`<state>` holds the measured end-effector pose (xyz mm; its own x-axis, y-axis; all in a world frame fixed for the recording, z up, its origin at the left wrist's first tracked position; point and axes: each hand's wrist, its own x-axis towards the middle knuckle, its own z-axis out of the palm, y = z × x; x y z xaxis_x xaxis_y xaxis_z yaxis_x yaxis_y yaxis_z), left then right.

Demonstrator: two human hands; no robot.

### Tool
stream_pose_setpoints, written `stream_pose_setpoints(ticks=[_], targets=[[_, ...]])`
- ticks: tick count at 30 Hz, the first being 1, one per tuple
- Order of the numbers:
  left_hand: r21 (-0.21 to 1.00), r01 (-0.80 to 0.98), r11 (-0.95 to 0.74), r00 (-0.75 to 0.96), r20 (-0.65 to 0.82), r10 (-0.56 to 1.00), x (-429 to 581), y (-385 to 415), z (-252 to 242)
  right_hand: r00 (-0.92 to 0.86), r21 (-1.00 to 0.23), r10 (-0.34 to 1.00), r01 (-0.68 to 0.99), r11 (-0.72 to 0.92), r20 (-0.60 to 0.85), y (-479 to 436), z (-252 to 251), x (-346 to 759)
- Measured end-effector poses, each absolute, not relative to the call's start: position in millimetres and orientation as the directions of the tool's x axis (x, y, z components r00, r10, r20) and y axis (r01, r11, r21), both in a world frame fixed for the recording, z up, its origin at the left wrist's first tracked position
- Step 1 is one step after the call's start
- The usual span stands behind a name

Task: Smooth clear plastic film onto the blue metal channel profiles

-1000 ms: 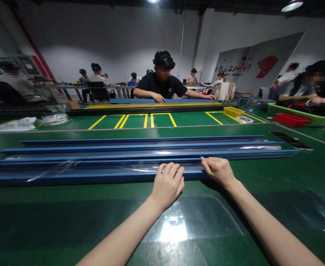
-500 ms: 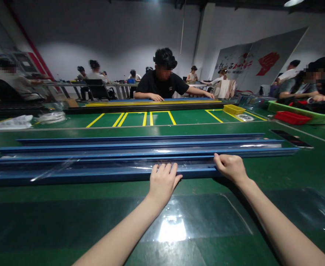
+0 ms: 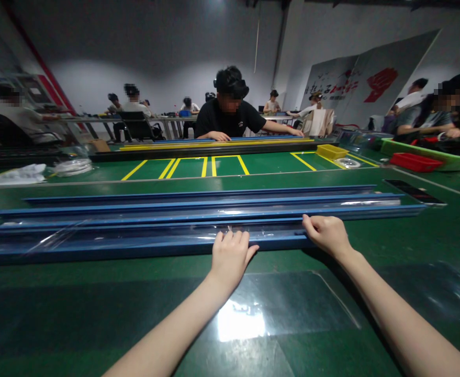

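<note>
A long blue channel [image 3: 143, 250] lies crosswise in front of me, with clear plastic film [image 3: 192, 231] in its trough. My left hand [image 3: 232, 254] rests over the channel's near edge, fingers reaching into the trough and thumb apart. At the channel's right end my right hand [image 3: 327, 235] is closed in a fist, its thumb and curled fingers against that end. What lies inside the fist is hidden. Behind it, a second blue channel [image 3: 96, 213] and a third blue channel [image 3: 198, 195] run roughly parallel.
A clear sheet [image 3: 143, 309] lies flat on the green table [image 3: 386, 241] nearest me. A phone [image 3: 414, 192] sits beyond the right ends of the channels. Across the table, a co-worker [image 3: 230, 118] handles a yellow strip [image 3: 214, 145]. Yellow [image 3: 332, 152] and red trays [image 3: 416, 162] stand at right.
Both hands stay in nearly the same place on the channel. The loose film at its left has shifted a little to the left. The view has moved slightly.
</note>
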<state>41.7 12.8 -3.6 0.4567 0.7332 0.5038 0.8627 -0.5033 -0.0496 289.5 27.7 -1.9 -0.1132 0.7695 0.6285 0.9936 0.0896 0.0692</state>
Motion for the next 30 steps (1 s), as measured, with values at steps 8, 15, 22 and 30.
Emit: stream_pose_setpoints(ticks=[8,15,22,30], targets=[[-0.031,0.851,-0.524,0.479,0.454,0.752,40,17,2,-0.107,0.058,0.768,0.994,0.091,0.632,28,-2,289],[0.002,0.798,-0.603,0.541,0.439,0.717,32,29,0,-0.115,0.055,0.772,0.993,0.103,0.625,28,-2,290],[-0.069,0.790,-0.609,0.552,0.512,0.658,30,30,-7,-0.114,0.058,0.780,0.993,0.099,0.615,28,-2,290],[-0.133,0.771,-0.622,0.578,0.555,0.598,29,29,-9,-0.162,0.108,0.796,0.987,0.122,0.583,26,0,290]])
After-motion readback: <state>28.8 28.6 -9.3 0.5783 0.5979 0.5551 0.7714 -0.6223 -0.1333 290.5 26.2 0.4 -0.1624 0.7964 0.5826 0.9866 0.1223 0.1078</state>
